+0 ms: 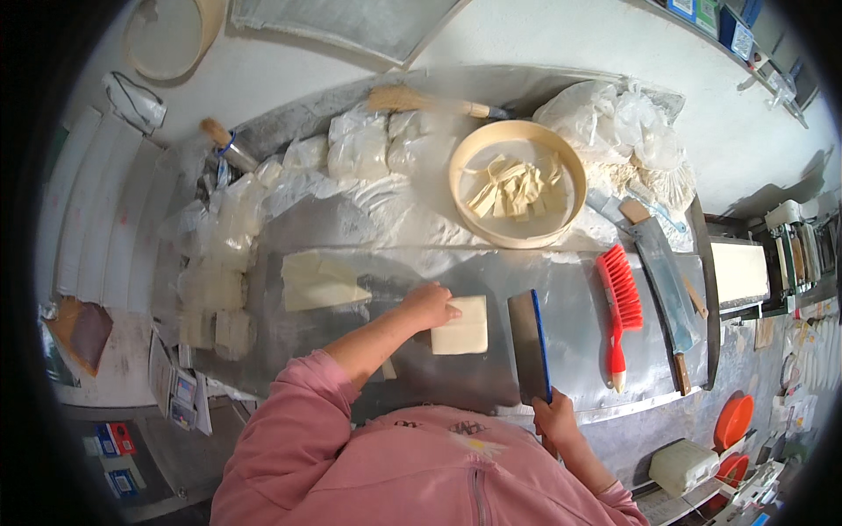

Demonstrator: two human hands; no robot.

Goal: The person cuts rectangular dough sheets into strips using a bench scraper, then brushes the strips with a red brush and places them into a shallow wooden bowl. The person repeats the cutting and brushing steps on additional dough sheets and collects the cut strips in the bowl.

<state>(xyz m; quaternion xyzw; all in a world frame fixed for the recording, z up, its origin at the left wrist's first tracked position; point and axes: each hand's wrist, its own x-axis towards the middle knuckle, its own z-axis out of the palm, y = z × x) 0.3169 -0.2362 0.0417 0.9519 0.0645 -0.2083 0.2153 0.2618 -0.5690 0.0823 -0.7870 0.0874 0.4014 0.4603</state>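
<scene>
My left hand grips the upper left edge of a square, pale block that looks like stacked dough sheets. The block lies flat on the metal worktop. In my right hand is the handle of a broad rectangular knife with a blue strip along its right edge. Its blade points away from me, to the right of the dough block and apart from it. A thin dough sheet lies beyond my left forearm, and a small dough scrap shows beside that arm.
Right of the knife lie a red-bristled brush and a long blade with a wooden handle. A round sieve with dough strips stands on loose flour at the back. Bagged dough or flour lines the rear and left.
</scene>
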